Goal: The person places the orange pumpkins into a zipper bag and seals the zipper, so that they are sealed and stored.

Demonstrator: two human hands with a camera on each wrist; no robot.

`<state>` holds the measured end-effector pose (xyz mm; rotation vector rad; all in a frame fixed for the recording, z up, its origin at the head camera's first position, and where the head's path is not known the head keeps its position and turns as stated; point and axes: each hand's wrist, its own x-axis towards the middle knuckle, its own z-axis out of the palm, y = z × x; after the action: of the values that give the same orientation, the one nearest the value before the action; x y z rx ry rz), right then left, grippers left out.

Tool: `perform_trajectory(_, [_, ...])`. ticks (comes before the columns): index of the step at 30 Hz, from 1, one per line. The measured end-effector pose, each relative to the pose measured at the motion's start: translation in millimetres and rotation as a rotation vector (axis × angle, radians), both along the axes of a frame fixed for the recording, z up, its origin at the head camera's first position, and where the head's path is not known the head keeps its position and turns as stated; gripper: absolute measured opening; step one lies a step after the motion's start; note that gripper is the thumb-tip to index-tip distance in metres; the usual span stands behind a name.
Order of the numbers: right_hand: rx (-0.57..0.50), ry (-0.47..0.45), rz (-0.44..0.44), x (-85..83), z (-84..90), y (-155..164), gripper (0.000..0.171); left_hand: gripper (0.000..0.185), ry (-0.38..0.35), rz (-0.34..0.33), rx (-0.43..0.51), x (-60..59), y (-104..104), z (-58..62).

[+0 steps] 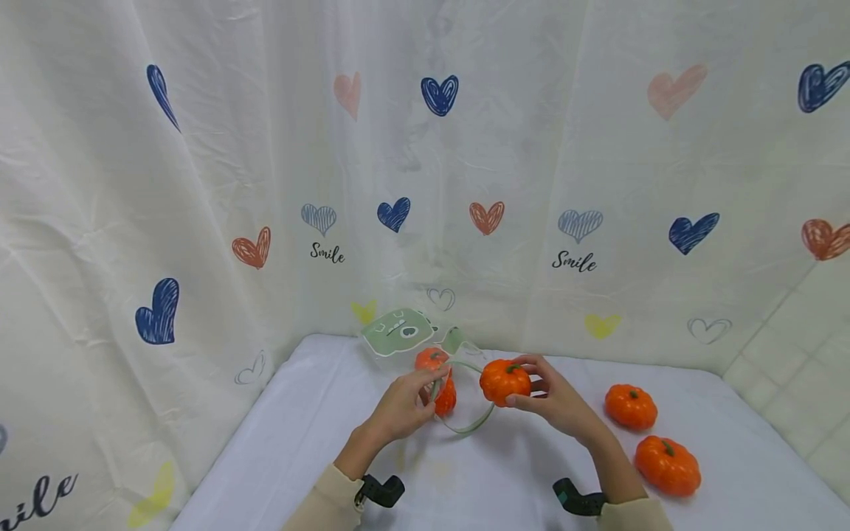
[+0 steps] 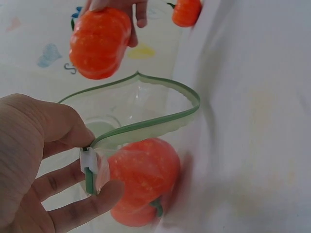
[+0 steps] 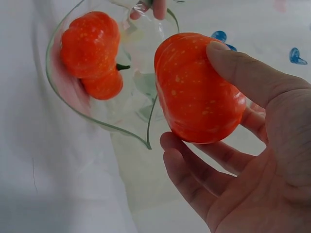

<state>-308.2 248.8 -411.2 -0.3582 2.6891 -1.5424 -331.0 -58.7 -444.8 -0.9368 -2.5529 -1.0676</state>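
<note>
A clear zip bag with a green rim (image 2: 146, 124) and a green cartoon face (image 1: 401, 331) lies on the table, its mouth spread wide. My left hand (image 1: 401, 405) pinches the rim at its near left end, by the white slider (image 2: 88, 160). Inside the bag are two orange toy pumpkins (image 3: 91, 44), seen partly through the plastic. With thumb and fingers my right hand (image 1: 558, 398) grips another orange pumpkin (image 1: 505, 382) by its right side. That pumpkin is at the right edge of the bag's mouth, above the table.
Two more orange pumpkins, a farther one (image 1: 631, 407) and a nearer one (image 1: 668, 466), sit on the white-covered table (image 1: 265, 450) to the right. A white curtain (image 1: 518, 147) printed with hearts hangs behind the table's back edge.
</note>
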Motion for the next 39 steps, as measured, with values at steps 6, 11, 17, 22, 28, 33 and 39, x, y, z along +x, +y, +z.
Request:
perform_trajectory(6, [0.015, 0.004, 0.028, 0.0, -0.6, -5.3, 0.068, 0.065, -0.021, 0.0, 0.01, 0.5, -0.4, -0.7])
perform_trajectory(11, [0.019, -0.018, 0.063, -1.1, -3.9, -9.2, 0.066, 0.065, -0.025, 0.0, 0.018, 0.8, -0.3, -0.7])
perform_trajectory(17, [0.039, -0.033, 0.118, -4.4, -12.3, -11.7, 0.064, 0.067, -0.005, -0.005, 0.02, 0.4, 0.0, -1.5])
perform_trajectory(22, [0.074, -0.046, 0.133, -5.5, -17.5, -15.2, 0.065, 0.068, -0.014, -0.003, 0.025, 0.7, 0.2, -1.5])
perform_trajectory(28, [0.102, -0.059, 0.131, -7.3, -25.6, -18.8, 0.066, 0.067, -0.015, -0.007, 0.018, 0.9, 0.5, -1.7])
perform_trajectory(33, [0.106, -0.063, 0.141, -8.4, -30.7, -21.7, 0.063, 0.066, -0.011, -0.016, 0.02, 1.3, 0.7, -1.1])
perform_trajectory(39, [0.116, -0.055, 0.133, -9.5, -34.2, -24.5, 0.063, 0.066, -0.001, -0.014, 0.018, 0.8, 1.4, -1.4])
